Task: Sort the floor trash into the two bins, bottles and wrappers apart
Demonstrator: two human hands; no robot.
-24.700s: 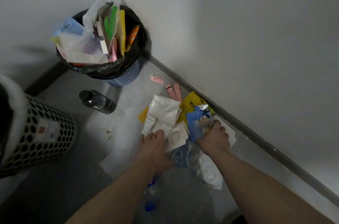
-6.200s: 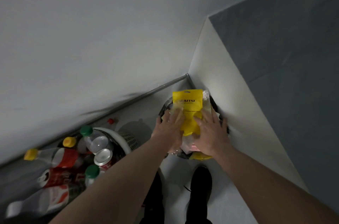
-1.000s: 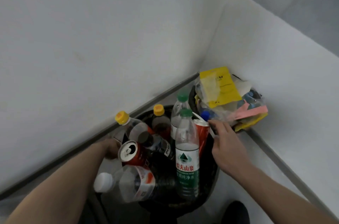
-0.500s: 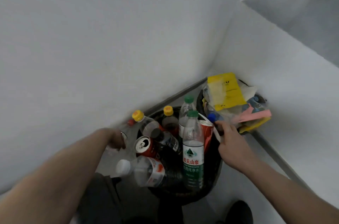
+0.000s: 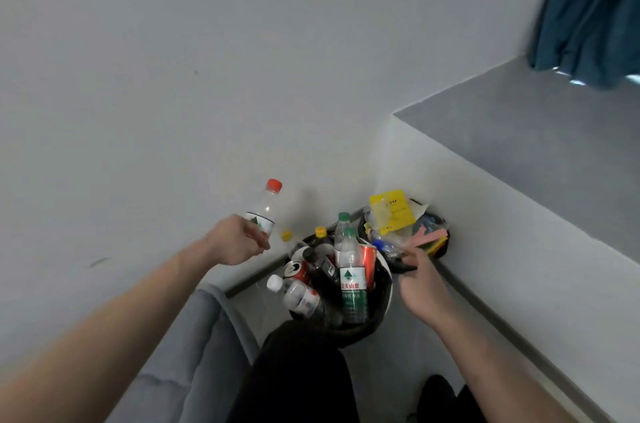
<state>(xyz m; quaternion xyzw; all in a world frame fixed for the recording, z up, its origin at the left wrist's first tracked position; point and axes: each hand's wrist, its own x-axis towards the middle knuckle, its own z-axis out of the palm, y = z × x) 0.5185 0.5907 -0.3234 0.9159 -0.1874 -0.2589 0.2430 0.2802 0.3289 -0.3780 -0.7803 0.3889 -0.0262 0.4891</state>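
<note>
My left hand (image 5: pixel 239 244) grips a clear bottle with a red cap (image 5: pixel 265 211), held up to the left of the bottle bin (image 5: pixel 382 312). That bin is crammed with several bottles and cans; a tall green-label bottle (image 5: pixel 352 280) stands at its front. My right hand (image 5: pixel 420 284) hovers at the bin's right rim, fingers curled by the black liner; whether it holds the liner I cannot tell. Behind it, in the corner, the wrapper bin (image 5: pixel 441 246) overflows with wrappers, a yellow pouch (image 5: pixel 391 211) on top.
Both bins stand in a corner between two white walls with a grey skirting strip (image 5: pixel 485 308). My dark trouser leg (image 5: pixel 298 374) and a shoe (image 5: pixel 436 395) are in front of the bottle bin. A grey cushioned seat (image 5: pixel 194 363) lies at lower left. A teal curtain (image 5: pixel 588 7) hangs top right.
My left hand has lifted the red-capped bottle up from the floor beside the bottle bin. The camera has pulled up and back. My right hand has stayed at the bin's right rim.
</note>
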